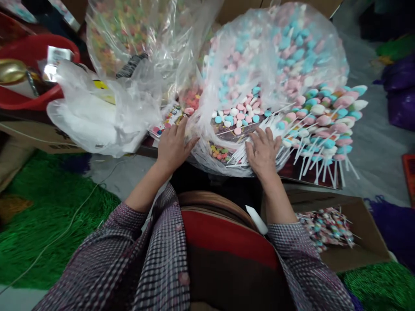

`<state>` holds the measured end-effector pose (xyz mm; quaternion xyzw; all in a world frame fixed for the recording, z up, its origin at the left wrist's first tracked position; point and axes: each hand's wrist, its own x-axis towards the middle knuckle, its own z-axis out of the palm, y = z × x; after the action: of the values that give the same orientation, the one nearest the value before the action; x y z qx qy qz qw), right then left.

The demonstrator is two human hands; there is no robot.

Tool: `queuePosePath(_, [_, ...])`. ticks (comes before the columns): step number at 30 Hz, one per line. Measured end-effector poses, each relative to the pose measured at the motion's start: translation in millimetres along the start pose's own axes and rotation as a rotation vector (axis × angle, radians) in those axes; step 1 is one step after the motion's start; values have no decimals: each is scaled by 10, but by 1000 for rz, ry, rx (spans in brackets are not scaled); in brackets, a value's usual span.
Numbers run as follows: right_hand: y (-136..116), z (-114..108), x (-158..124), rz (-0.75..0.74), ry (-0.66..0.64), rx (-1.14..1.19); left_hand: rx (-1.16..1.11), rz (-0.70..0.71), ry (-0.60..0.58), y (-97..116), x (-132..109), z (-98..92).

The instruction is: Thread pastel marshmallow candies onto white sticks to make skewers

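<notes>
My left hand [171, 147] lies with its fingers stretched out and thumb apart, at the left edge of a clear plastic bag [207, 147]; it holds nothing that I can see. Over a bundle of white sticks [239, 154] rests my right hand [263, 153], fingers spread and touching the sticks. Between the hands, pink, white and blue candies [241, 113] lie loose at the mouth of a big bag. Small red, yellow and green candies [219, 153] sit closer to me. Right of my right hand is a pile of candy skewers [324, 121] on white sticks.
Large bags of fruit-coloured candy [116, 30] and of pink and blue candy [298, 47] stand behind. A white plastic bag [103, 116] and a red basin [29, 49] are at left. Wrapped sweets fill part of a cardboard box [369, 229] at lower right. Green fringe [48, 220] covers the floor.
</notes>
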<state>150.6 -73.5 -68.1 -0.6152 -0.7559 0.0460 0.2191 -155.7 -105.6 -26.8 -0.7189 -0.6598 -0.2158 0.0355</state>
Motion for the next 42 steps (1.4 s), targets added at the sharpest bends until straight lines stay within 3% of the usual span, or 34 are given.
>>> queuePosePath(3, [-133, -106, -2, -42, -5, 24, -54, -32, -78, -8, -111, 105])
queuePosePath(8, [-356, -195, 40, -140, -101, 151, -275, 8, -93, 173, 74, 157])
queuePosePath(14, [-383, -280, -50, -191, -139, 175, -216, 77, -92, 224, 194, -39])
queuePosePath(20, [-382, -286, -212, -246, -267, 99, -119, 123, 24, 389, -129, -248])
queuePosePath(25, [-372, -272, -171, -280, -271, 78, -222, 389, -195, 621, -410, -129])
queuePosePath(28, [-325, -282, -129, -287, -257, 77, -227, 420, -266, 659, -469, 1])
queuePosePath(32, [-187, -295, -146, -263, -231, 64, -215, 449, -239, 588, -492, 83])
queuePosePath(37, [-50, -340, -205, -258, -207, 90, -174, 493, -115, 497, -533, 174])
queuePosePath(42, [-249, -444, -187, -287, -171, 232, -226, 486, -44, 499, -541, 226])
